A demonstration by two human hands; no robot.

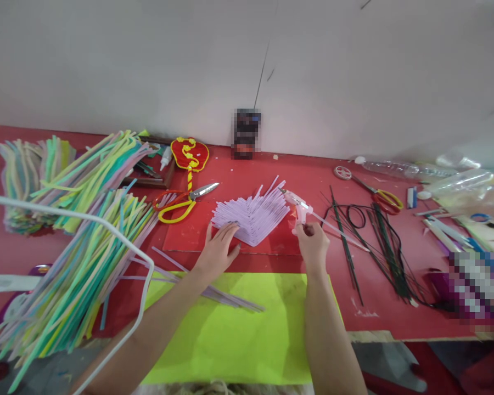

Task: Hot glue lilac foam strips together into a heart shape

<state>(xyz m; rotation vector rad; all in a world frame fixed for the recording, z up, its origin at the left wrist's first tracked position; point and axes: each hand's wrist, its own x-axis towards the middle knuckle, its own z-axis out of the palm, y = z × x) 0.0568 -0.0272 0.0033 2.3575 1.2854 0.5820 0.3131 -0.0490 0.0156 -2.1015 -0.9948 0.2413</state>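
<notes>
A leaf shape point(255, 216) made of lilac pipe cleaners lies on a red board in the middle of the table, its pointed end towards me. My left hand point(218, 247) rests open on its lower left side, fingers stretched out flat. In my right hand point(314, 241) is a pale pink hot glue gun point(298, 203), gripped by its handle. Its nozzle points left and touches or hovers just over the leaf's right edge; I cannot tell which. Loose lilac pipe cleaners point(234, 300) lie on a yellow-green sheet point(230, 345) under my forearms.
Bundles of coloured pipe cleaners point(94, 274) fill the left side. Scissors point(181, 208) lie left of the leaf, another pair point(381, 198) at right. Dark green wires point(389, 252) and a black cable lie right. A white tube point(144, 258) crosses the left foreground.
</notes>
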